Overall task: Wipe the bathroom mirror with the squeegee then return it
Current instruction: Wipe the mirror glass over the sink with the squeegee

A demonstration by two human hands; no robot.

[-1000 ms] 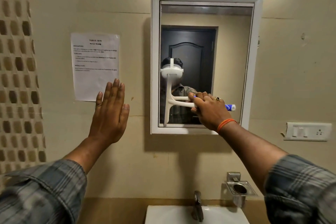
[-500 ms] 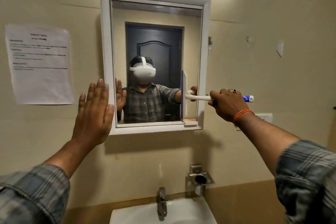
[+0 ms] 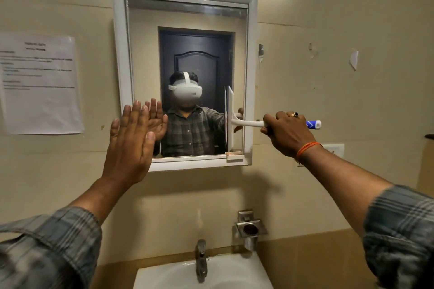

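Now right hand (image 3: 287, 135) gripping white squeegee (image 3: 237, 122) handle, fingers curled round it, blade upright on bathroom mirror (image 3: 187, 19) glass at 3 o'clock edge; left hand (image 3: 129, 145) flat, fingers straight, at frame's 8 o'clock

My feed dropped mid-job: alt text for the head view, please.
The right hand grips a white squeegee, blade upright at the right edge of the mirror. The left hand is raised flat, open, near its lower left frame, above a sink.
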